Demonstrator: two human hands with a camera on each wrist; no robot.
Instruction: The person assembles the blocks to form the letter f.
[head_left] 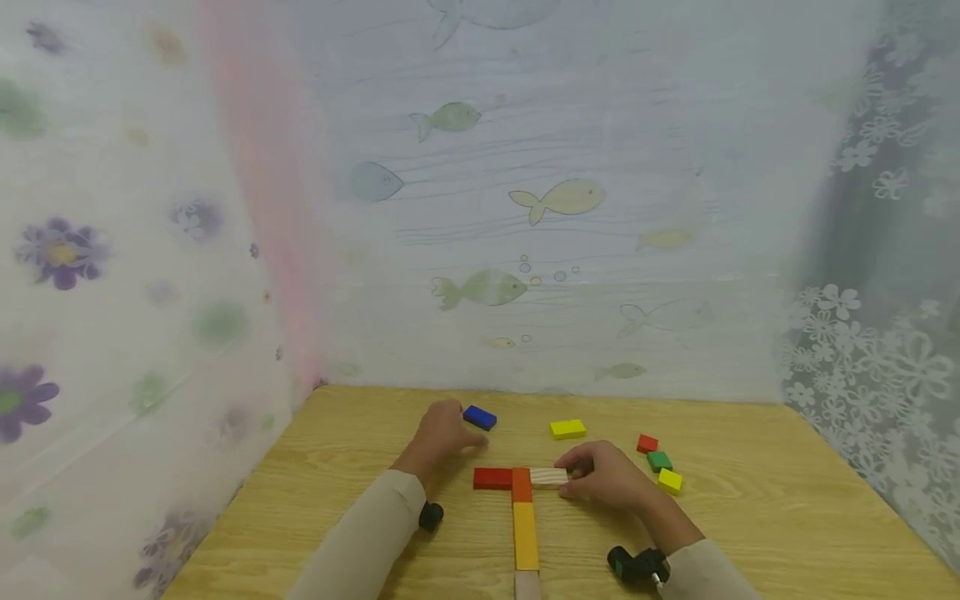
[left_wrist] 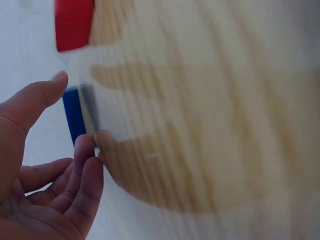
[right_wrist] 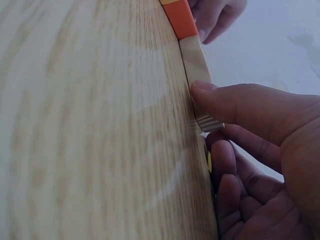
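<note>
My right hand (head_left: 609, 477) pinches the outer end of a plain wooden block (head_left: 546, 476), its thumb (right_wrist: 220, 97) lying along one side. That block's inner end meets an orange block (head_left: 521, 485). A red block (head_left: 492, 478) extends from the orange one on the other side. Toward me, a yellow-orange block (head_left: 526, 536) and a pale wooden block (head_left: 527, 585) carry on the line, forming a T. My left hand (head_left: 444, 435) hovers beside a blue block (head_left: 480, 417), thumb and fingers apart; the left wrist view shows the blue block (left_wrist: 75, 116) beyond the gap between them.
Farther back on the wood-grain table (head_left: 300, 500) lies a yellow piece (head_left: 567, 429). To the right sit a small red block (head_left: 647, 443), a green block (head_left: 659, 461) and a small yellow block (head_left: 670, 482). A fish-patterned curtain (head_left: 555, 333) hangs behind the table.
</note>
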